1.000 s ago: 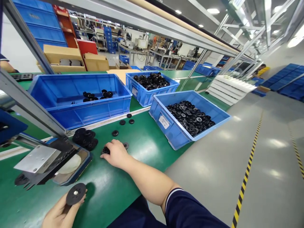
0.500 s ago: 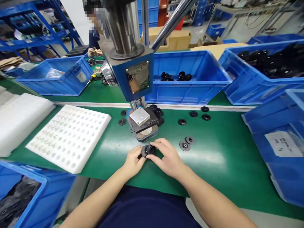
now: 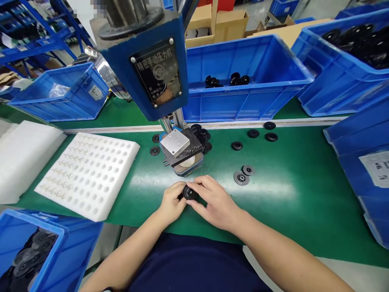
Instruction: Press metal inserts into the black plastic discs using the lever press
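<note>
Between my two hands is a round black wheel-like part (image 3: pixel 190 192), held just above the green table in front of the press. My left hand (image 3: pixel 172 203) grips its left side, fingers closed; part of what those fingers hold is hidden. With thumb and fingertips, my right hand (image 3: pixel 214 202) pinches its right edge. Beyond the hands stands the blue hand press (image 3: pixel 146 73), with a silver block (image 3: pixel 175 142) on its base. Two grey discs (image 3: pixel 241 178) lie right of my right hand, one overlapping the other.
A white foam tray (image 3: pixel 100 170) with rows of holes, some filled with small pale parts, lies left. Several black wheels (image 3: pixel 253 133) sit right of the press. Blue bins (image 3: pixel 243 101) line the back; another bin (image 3: pixel 361 174) stands right and one (image 3: pixel 60 243) at lower left.
The round black part now sits closer in between both hands, its face turned more toward me. The camera view has shifted closer to the press.
</note>
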{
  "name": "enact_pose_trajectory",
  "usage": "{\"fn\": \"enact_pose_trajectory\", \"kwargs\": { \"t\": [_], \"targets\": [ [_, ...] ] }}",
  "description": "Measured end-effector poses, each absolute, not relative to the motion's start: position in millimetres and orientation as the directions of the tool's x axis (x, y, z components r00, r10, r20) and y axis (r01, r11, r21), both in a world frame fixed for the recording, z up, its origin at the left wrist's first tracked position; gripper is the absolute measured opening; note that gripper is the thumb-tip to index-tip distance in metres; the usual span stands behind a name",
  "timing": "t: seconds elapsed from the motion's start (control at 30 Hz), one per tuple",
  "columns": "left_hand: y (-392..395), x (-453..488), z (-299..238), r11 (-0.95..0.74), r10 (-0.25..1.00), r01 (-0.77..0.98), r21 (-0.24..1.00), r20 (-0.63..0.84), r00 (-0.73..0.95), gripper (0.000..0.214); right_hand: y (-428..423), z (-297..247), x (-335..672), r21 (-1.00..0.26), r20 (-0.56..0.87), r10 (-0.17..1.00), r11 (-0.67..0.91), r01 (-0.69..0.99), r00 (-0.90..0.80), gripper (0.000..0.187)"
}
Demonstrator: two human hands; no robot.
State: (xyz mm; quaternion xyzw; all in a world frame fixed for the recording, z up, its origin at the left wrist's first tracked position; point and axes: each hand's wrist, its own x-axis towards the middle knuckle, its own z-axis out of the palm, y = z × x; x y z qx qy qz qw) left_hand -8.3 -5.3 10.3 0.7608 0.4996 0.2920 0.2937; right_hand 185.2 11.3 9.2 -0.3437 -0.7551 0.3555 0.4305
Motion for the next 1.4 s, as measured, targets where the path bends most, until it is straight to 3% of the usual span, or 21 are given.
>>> {"fn": "enact_pose_trajectory", "kwargs": {
  "t": [0.6,1.13,1.4],
  "targets": [
    [-5,-8,14,-0.387,0.896,0.577,0.719,0.146,0.419,0.025,10,16,189,-0.818,0.354,0.798,0.517,0.254,-0.487,0.033],
    [-4,-11,14,-0.310,0.913,0.582,0.752,0.063,0.404,0.018,8,18,185,-0.824,0.344,0.799,0.509,0.250,-0.493,0.026],
    [-7,-15,2,-0.185,0.932,0.612,0.769,-0.059,0.357,0.015,13,5,185,-0.869,0.246,0.816,0.425,0.253,-0.524,0.031]
  ]
}}
